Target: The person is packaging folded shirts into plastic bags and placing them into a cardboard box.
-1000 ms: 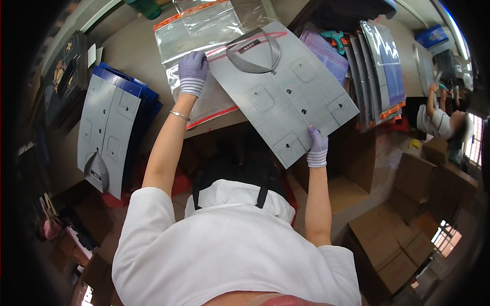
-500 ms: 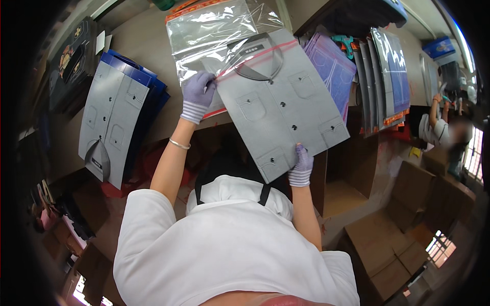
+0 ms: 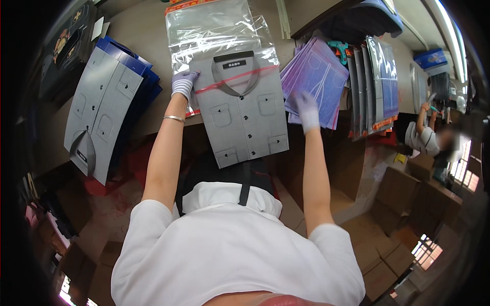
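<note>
A flat grey shirt-shaped folder [image 3: 237, 120], printed with collar, pockets and buttons, lies at the table's front edge. Its collar end is inside a clear plastic bag [image 3: 224, 63] with a red seal line across it. At the folder's upper left corner, my left hand [image 3: 184, 84], in a lilac glove with striped cuff, is closed on the bag's edge. My right hand [image 3: 307, 108], gloved alike, is over the fanned pile of purple-blue printed sheets [image 3: 321, 76]. Motion smears its fingers, so I cannot tell whether it touches or holds a sheet.
More clear bags [image 3: 204, 25] lie beyond the folder. On the left stands a stack of grey shirt-shaped folders [image 3: 99, 102] with blue backs. Several filled bags [image 3: 383, 76] stand at the right beside a teal tool [image 3: 338, 48]. Cardboard boxes [image 3: 383, 255] sit lower right; another person [image 3: 426, 137] is at far right.
My right hand has let go of the folder's lower edge and moved up right to the purple sheets. The folder has turned straighter and shifted left. My left hand stays at the bag's edge.
</note>
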Tool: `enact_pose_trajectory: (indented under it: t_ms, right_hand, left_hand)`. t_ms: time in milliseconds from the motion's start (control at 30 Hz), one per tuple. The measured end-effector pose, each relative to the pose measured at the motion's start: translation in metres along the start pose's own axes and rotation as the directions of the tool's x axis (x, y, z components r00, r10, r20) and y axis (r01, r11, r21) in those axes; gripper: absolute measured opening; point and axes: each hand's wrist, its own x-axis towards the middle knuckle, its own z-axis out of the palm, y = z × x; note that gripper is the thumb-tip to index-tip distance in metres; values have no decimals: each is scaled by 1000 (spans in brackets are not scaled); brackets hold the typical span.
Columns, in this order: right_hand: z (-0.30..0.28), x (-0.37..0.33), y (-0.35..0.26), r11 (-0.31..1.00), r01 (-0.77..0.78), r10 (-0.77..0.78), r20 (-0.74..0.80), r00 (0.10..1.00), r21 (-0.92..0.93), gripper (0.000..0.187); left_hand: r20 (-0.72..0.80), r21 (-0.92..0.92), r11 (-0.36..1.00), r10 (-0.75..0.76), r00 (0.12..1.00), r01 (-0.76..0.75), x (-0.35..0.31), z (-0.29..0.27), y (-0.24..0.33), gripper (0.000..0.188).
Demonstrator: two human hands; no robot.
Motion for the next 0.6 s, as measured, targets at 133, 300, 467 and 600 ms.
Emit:
enact_pose_trajectory:
  t_ms: [133, 300, 467, 600]
  right_hand:
    - [38, 130, 20, 977, -3, -4, -34, 999, -211, 31]
    - [64, 114, 12, 998, 18, -21, 50, 999, 63, 28]
    - [28, 26, 23, 991, -132, 129, 82, 988, 35, 23]
    - [-3, -80, 69, 993, -107, 111, 76, 991, -57, 16]
  left_hand:
    - [-4, 82, 990, 112, 994, -111, -21, 19, 38, 48]
    - [-170, -422, 883, 145, 975, -204, -12, 17, -36, 29]
    - [-111, -399, 909, 85, 990, -122, -97, 18, -40, 29]
    - [188, -252, 950, 236, 953, -186, -162, 31, -98, 11]
